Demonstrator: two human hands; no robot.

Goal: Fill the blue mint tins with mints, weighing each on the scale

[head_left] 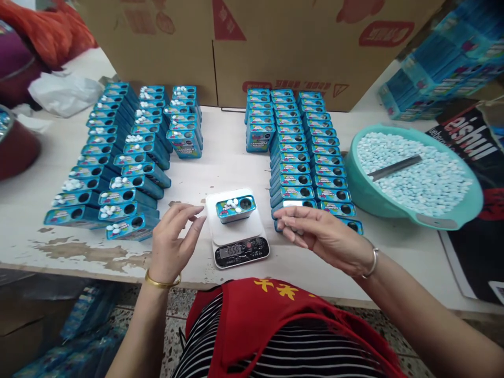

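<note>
On the white scale (240, 233), a blue tin (236, 208) lies with several white candies on its top beside a dark round hole. The scale's display is lit. My left hand (176, 239) is just left of the scale, thumb and fingers apart, with nothing between them. To the right of the scale my right hand (315, 233) has its fingers bent together over the near end of the right rows of tins (296, 168); small pale pieces seem to show between them, partly hidden. The left rows of tins (134, 181) carry white candies on many tops.
A turquoise basin (444, 220) full of pale candies holds a dark flat strip (395, 167) at the right. A large cardboard box (275, 52) stands behind the tins. White plastic (65, 92) and a red container (18, 147) are at the left. Stacked blue tins (441, 63) stand at the back right.
</note>
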